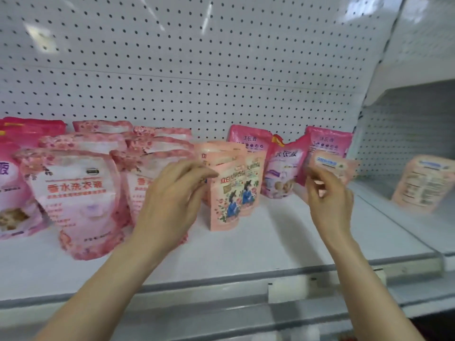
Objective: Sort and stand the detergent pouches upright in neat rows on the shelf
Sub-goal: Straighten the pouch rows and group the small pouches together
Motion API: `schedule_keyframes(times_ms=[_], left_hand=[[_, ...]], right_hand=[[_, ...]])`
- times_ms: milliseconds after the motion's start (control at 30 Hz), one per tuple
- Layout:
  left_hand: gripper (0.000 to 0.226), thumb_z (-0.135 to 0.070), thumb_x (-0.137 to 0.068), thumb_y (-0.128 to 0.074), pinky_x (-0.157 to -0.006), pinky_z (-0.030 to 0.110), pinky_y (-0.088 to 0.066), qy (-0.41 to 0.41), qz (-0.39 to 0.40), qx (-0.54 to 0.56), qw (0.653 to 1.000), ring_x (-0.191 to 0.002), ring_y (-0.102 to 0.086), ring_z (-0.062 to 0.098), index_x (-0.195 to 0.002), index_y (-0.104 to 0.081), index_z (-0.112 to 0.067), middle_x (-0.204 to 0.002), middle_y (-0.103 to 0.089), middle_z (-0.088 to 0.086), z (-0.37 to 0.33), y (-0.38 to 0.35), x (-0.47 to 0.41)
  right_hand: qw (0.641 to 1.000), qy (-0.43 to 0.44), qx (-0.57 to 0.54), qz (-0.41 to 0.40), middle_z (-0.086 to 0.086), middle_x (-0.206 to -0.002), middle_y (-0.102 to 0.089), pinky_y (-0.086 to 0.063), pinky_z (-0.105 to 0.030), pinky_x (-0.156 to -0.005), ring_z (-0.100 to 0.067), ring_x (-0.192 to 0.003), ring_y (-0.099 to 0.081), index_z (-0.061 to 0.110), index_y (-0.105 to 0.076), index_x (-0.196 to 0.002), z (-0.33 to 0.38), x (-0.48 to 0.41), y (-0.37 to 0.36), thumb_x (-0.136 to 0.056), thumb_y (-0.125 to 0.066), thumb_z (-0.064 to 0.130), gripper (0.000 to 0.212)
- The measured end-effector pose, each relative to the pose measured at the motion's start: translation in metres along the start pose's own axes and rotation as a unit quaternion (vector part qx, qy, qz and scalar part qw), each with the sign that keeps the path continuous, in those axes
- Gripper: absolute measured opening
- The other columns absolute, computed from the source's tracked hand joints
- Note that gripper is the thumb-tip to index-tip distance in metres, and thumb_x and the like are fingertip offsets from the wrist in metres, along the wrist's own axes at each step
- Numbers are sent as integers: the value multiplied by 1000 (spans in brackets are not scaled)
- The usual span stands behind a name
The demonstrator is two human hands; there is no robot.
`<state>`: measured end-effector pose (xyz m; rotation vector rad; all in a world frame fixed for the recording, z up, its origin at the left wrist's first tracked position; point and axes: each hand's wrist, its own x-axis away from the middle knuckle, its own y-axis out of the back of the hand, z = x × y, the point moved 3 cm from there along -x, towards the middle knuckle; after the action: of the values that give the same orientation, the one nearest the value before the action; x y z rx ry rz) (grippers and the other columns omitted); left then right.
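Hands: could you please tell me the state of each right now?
Left hand: open, fingers touching the standing peach pouch.
Right hand: closed, pinching a loose peach pouch.

Glossy plastic pouches (73, 193) on a smooth, seemingly metal shelf (270, 242).

Reaching up and forward, the left hand (172, 200) lies spread, fingers nearly straight and angled rightward. The right hand (330, 200), raised beside it, curls its fingers, pinching a small peach pouch (331, 166).
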<state>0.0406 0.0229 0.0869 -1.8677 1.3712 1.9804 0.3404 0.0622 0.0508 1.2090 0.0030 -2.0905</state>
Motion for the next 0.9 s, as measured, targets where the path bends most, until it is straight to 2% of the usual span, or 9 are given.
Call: schedule_keyframes(times_ms=[133, 267, 333, 433, 533, 600, 733, 833, 900], left_hand=[[29, -6, -84, -70, -83, 36, -50, 35, 71, 31, 996, -101, -62, 24, -111, -70, -15, -111, -65, 3, -36, -67, -14], [38, -10, -85, -69, -89, 32, -43, 62, 126, 24, 990, -109, -58, 23, -122, -64, -16, -120, -61, 3, -72, -133, -40], [42, -9, -85, -67, -93, 33, -41, 64, 122, -1, 990, -115, -55, 26, -127, -61, -14, -126, -59, 6, -86, -159, -58], [46, -6, -88, -64, -102, 40, -40, 75, 76, -42, 993, -125, -50, 30, -133, -56, -10, -135, -55, 12, -100, -187, -91], [53, -1, -90, -60, -110, 42, -36, 71, 48, -101, 991, -132, -43, 32, -140, -46, -6, -141, -49, 16, -102, -210, -129], [49, -2, -92, -56, -111, 40, -32, 80, 83, -141, 983, -132, -42, 32, -140, -47, -6, -138, -53, 16, -96, -227, -150], [18, -18, -95, -55, -70, 33, -36, 98, 123, -181, 971, -98, -54, 29, -99, -67, -6, -85, -67, 12, -90, -233, -170], [17, -25, -91, -61, -63, 30, -34, 51, 106, -167, 979, -85, -55, 27, -94, -70, -11, -75, -67, 7, -102, -223, -165], [12, -25, -89, -64, -57, 29, -29, 26, 107, -153, 982, -77, -52, 23, -90, -69, -15, -72, -66, 2, -115, -211, -156]], right_hand=[[996, -19, 80, -41, -8, -132, -58, -42, -44, -102, -28, -121, -51, 17, -53, -136, -71, -40, 31, -90, -63, 8, 48], [987, -144, -7, 73, -5, -121, -62, -50, -42, -90, -24, -105, -62, 19, -42, -139, -130, -76, 33, -83, -77, 22, 65], [975, -170, -31, 141, -1, -105, -70, -54, -40, -83, -21, -91, -67, 18, -54, -126, -152, -86, 28, -80, -80, 20, 52], [978, -141, 5, 152, -2, -88, -76, -54, -35, -70, -22, -78, -70, 17, -72, -94, -175, -98, 26, -83, -74, 18, 11], [984, -107, 36, 135, 1, -79, -74, -42, -28, -61, -21, -70, -66, 19, -73, -87, -190, -108, 28, -85, -71, 18, 3], [986, -96, 50, 131, 0, -80, -74, -44, -28, -62, -21, -69, -65, 17, -73, -89, -198, -113, 30, -86, -70, 18, 4], [986, -88, 50, 130, -3, -83, -75, -51, -33, -65, -25, -72, -67, 15, -73, -91, -211, -116, 37, -87, -71, 18, 6], [986, -85, 45, 135, 0, -85, -76, -44, -28, -63, -22, -71, -67, 18, -74, -95, -214, -115, 42, -85, -73, 20, 10], [984, -93, 32, 150, -1, -88, -77, -49, -31, -66, -23, -76, -69, 18, -75, -98, -212, -115, 44, -84, -73, 20, 14]])
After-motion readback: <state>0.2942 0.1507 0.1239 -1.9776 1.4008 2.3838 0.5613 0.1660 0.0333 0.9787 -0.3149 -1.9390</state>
